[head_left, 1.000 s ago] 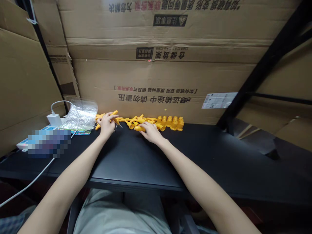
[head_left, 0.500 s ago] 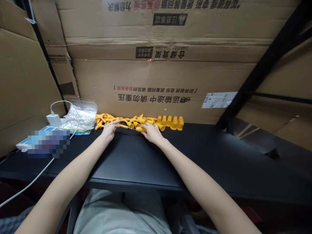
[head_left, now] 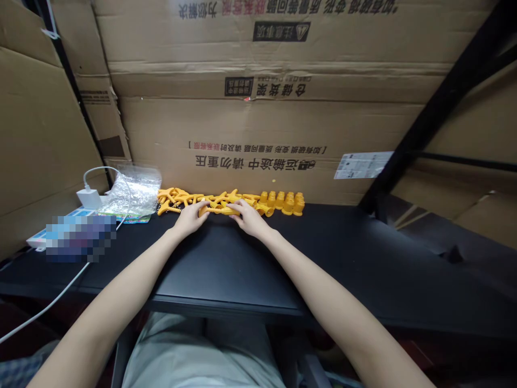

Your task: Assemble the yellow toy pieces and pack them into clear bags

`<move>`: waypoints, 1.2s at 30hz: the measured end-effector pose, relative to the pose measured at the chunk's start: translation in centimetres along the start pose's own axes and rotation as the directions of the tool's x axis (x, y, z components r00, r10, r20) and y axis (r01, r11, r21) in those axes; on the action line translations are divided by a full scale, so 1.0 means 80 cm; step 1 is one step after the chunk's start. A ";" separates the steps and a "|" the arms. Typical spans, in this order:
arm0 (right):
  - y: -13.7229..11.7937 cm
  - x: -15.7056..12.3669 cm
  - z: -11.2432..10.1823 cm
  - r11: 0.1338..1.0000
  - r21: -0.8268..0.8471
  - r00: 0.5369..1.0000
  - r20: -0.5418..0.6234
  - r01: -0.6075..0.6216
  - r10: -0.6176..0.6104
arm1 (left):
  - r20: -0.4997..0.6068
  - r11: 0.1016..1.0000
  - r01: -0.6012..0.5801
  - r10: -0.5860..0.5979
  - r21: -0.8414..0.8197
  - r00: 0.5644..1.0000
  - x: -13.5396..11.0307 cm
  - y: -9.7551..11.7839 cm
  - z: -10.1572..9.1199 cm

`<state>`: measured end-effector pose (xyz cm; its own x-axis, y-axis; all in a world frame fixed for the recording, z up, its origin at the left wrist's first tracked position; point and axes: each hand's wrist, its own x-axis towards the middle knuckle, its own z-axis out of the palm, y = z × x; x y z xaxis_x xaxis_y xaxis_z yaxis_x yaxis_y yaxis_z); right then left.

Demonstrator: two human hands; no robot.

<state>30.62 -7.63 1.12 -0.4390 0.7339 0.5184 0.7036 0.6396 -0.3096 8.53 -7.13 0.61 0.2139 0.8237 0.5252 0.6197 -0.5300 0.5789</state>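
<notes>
My left hand [head_left: 191,219] has its fingers closed on a yellow plastic handle [head_left: 204,209] whose thin stem points right. In the fingers of my right hand [head_left: 247,217] is a yellow cone-shaped plastic piece [head_left: 230,211]. The stem and the cone meet end to end just above the front of the pile; whether the stem is inside the cone I cannot tell. Behind my hands lies a row of yellow handles [head_left: 166,194], branched and heaped on each other. Several yellow stepped cups [head_left: 288,203] stand upright to the right of my right hand.
A black tabletop [head_left: 242,264] lies under my hands, with a cardboard wall [head_left: 258,124] behind. At left are a clear plastic bag [head_left: 135,188], a white charger [head_left: 89,199] with its cable, and a power strip [head_left: 38,238]. A black frame post [head_left: 424,113] slants at right.
My left hand has moved right with the handle, bringing its stem to the cone in my right hand. My right hand has barely moved.
</notes>
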 end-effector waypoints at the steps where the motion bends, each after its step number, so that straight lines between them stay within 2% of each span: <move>1: 0.001 0.000 0.000 1.000 0.022 1.000 0.005 0.006 -0.006 | 0.016 0.996 -0.031 0.030 0.083 0.999 -0.001 0.001 -0.003; 3: 0.005 0.001 -0.002 0.997 0.080 1.000 0.013 0.017 -0.018 | 0.036 0.984 -0.057 0.051 0.170 0.998 -0.001 0.001 -0.007; 6: 0.012 0.004 -0.006 0.969 0.248 1.000 0.014 -0.009 0.006 | 0.014 0.978 -0.072 0.071 0.197 0.997 0.002 -0.001 -0.012; 9: 0.017 0.006 -0.014 0.885 0.455 0.996 0.050 -0.094 0.080 | 0.004 0.978 -0.093 0.094 0.189 0.996 0.004 -0.001 -0.015; 12: 0.016 0.007 -0.022 0.803 0.568 0.983 0.105 -0.181 0.147 | -0.001 0.977 -0.121 0.123 0.174 0.992 0.003 -0.001 -0.017; 16: 0.003 0.006 -0.031 0.727 0.626 0.959 0.183 -0.282 0.215 | -0.014 0.981 -0.133 0.136 0.141 0.991 0.003 -0.001 -0.017; 21: -0.012 0.007 -0.030 0.678 0.641 0.931 0.204 -0.360 0.301 | -0.015 0.984 -0.134 0.137 0.120 0.990 0.002 0.000 -0.017; 25: -0.016 0.010 -0.024 0.614 0.632 0.872 0.233 -0.473 0.431 | -0.028 0.980 -0.161 0.165 0.117 0.986 0.002 0.007 -0.019; 28: -0.013 0.011 -0.023 0.596 0.610 0.844 0.270 -0.522 0.463 | -0.017 0.982 -0.150 0.153 0.112 0.988 0.004 0.011 -0.021; 30: -0.009 0.011 -0.025 0.601 0.621 0.859 0.287 -0.503 0.423 | -0.012 0.985 -0.128 0.130 0.115 0.991 0.005 0.012 -0.022; 34: -0.001 0.009 -0.029 0.657 0.663 0.933 0.243 -0.359 0.265 | -0.024 0.988 -0.100 0.104 0.115 0.994 0.007 0.012 -0.024; 36: 0.002 0.008 -0.028 0.681 0.653 0.944 0.228 -0.331 0.239 | -0.030 0.989 -0.104 0.108 0.101 0.994 0.006 0.012 -0.024</move>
<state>31.70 -7.52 3.19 -0.3734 0.8979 0.2330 0.2596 0.3423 -0.9030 7.80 -7.61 2.64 0.2562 0.7554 0.6031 0.6673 -0.5896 0.4550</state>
